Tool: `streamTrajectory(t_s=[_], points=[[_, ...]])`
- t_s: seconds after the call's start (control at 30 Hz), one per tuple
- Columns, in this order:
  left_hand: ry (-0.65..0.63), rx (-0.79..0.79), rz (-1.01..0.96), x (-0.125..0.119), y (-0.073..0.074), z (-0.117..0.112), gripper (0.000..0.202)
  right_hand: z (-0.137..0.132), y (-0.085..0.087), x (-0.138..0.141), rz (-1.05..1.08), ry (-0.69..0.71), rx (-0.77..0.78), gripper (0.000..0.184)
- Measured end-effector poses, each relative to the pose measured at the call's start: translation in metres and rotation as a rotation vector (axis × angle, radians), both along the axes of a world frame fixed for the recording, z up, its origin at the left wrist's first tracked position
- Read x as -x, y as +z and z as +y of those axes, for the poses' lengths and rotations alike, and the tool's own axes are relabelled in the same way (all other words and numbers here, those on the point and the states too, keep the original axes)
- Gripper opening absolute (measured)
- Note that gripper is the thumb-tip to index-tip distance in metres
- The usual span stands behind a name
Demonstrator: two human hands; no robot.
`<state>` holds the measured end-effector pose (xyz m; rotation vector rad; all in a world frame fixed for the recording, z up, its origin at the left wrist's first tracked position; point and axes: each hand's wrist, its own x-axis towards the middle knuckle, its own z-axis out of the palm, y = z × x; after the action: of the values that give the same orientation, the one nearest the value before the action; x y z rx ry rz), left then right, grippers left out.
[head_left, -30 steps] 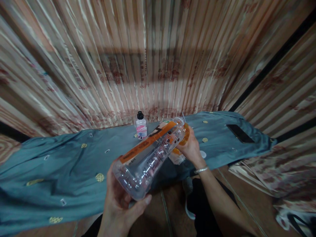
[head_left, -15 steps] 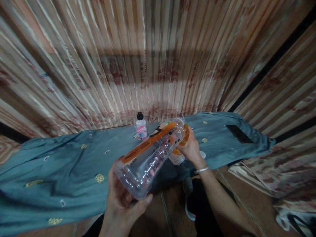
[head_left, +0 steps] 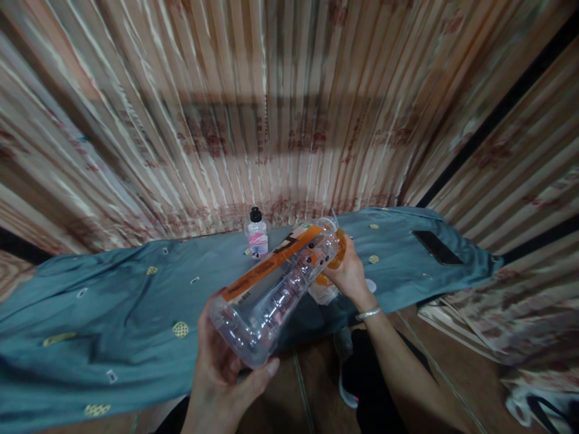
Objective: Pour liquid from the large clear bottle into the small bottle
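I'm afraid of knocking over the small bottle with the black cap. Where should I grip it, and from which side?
Take the small bottle round its labelled body, below the black cap, coming in level from the near side. It stands upright on the blue cloth, with the curtain close behind.

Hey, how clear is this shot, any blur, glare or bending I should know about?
Head view: dim, warm light; the curtain stripes fan outward from wide-angle distortion and smear toward the corners; a shadow band crosses it; the clear bottle between left hand and right hand is fairly sharp, with soft highlights at its base.
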<state>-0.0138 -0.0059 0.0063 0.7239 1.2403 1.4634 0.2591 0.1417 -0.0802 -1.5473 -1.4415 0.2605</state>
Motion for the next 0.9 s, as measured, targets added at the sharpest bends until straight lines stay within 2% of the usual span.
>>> streamTrajectory(t_s=[0.23,0.43,0.63,0.9], points=[[0.001,0.000,-0.008,0.0009,-0.0043,-0.0003,0.127,0.0000,-0.0026,0.0000,0.001,-0.021,0.005,0.095],[0.018,-0.026,0.003,0.0007,-0.0083,-0.0001,0.123,0.0002,-0.0011,0.0000,0.004,-0.009,0.016,0.092],[0.024,-0.049,0.037,0.0002,-0.0065,0.0004,0.123,0.0005,-0.0029,-0.0006,-0.006,-0.020,0.009,0.098],[0.008,-0.057,0.043,0.0009,-0.0056,0.0010,0.130,-0.0023,0.0024,0.0018,0.001,-0.016,0.032,0.091]])
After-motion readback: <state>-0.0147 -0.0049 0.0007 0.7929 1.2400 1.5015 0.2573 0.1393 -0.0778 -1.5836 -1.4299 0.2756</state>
